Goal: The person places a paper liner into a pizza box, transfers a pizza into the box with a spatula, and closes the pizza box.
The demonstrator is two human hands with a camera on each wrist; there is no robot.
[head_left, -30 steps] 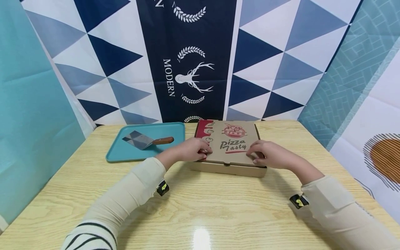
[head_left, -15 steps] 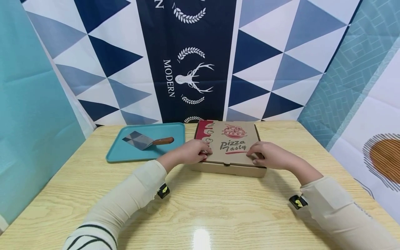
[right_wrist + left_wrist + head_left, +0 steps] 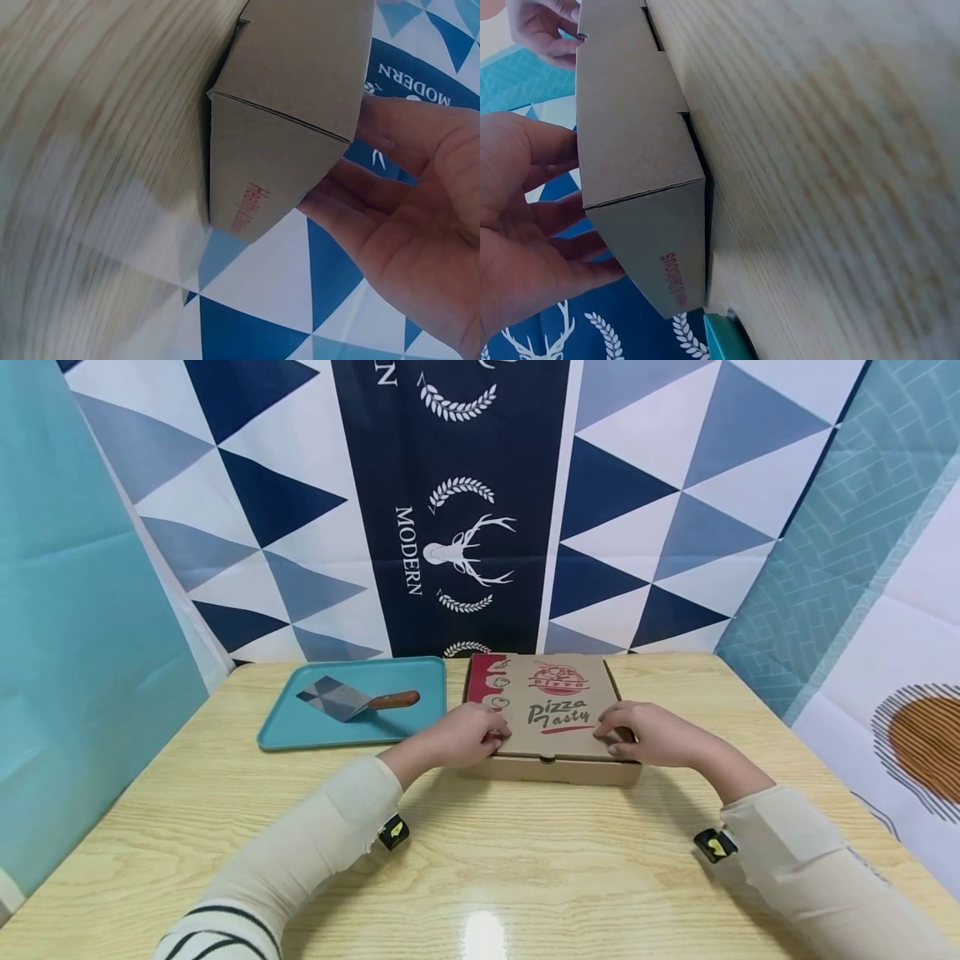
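A brown cardboard pizza box (image 3: pixel 558 722) with a red band and "Pizza Tasty" print lies flat at the back of the table, its lid down. My left hand (image 3: pixel 471 732) touches the lid's front left part with loosely bent fingers. At the front right part, my right hand (image 3: pixel 652 732) rests its fingertips on the lid. Seen from the left wrist, the fingers (image 3: pixel 551 214) reach over the lid along the box's left edge. From the right wrist, the thumb and fingers (image 3: pixel 360 195) meet the lid near its front right corner. Neither hand wraps round the box.
Left of the box lies a turquoise tray (image 3: pixel 292 731), close beside it. On the tray rests a metal spatula with a wooden handle (image 3: pixel 395 700). Patterned cloth (image 3: pixel 480 510) hangs behind the wooden table (image 3: pixel 555 868) and at both sides.
Both hands stay on the lid. The lid's back part has shifted slightly left, and the view has tipped a little. The tray and spatula lie as before.
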